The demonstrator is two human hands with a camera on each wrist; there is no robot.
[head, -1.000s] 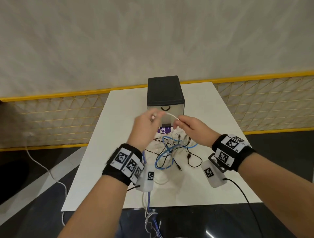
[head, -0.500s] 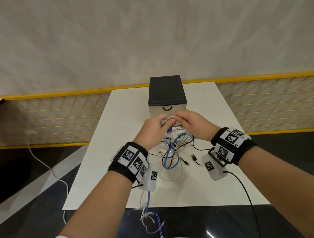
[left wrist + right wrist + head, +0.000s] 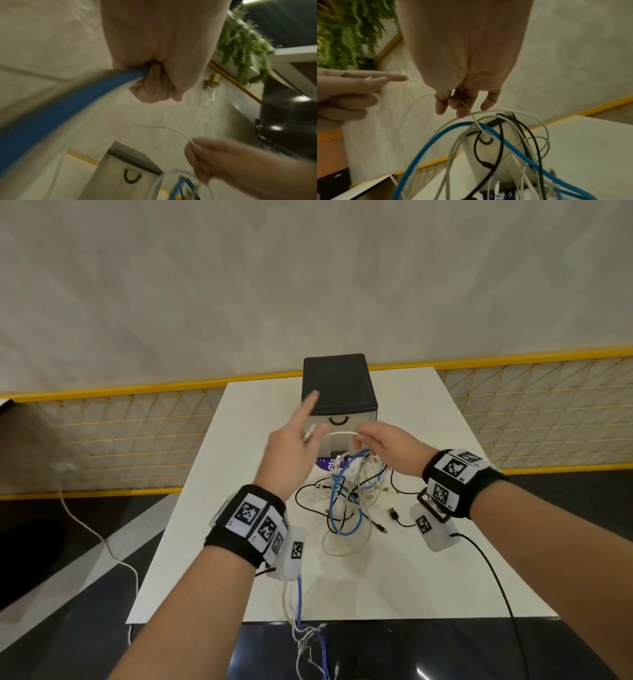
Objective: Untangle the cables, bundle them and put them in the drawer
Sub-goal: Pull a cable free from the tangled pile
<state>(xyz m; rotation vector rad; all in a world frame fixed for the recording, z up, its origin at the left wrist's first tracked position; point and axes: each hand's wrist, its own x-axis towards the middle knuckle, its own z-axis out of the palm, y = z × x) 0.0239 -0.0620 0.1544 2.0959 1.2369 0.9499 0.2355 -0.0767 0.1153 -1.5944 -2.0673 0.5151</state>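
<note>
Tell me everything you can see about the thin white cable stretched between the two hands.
The thin white cable is slim, smooth and plastic-looking. It arcs in the air in front of the drawer unit. The left hand holds the end with a metal-looking plug, index finger pointing out; the right hand pinches it farther along. Past that pinch it runs down into the tangle of cables, crossing the blue cable.

Your way to the drawer unit (image 3: 339,405) front is blocked: tangled cables (image 3: 349,501) heaped just before it, a thin white cable (image 3: 340,433) strung across its handle. Bare table (image 3: 428,412) lies right and left.
</note>
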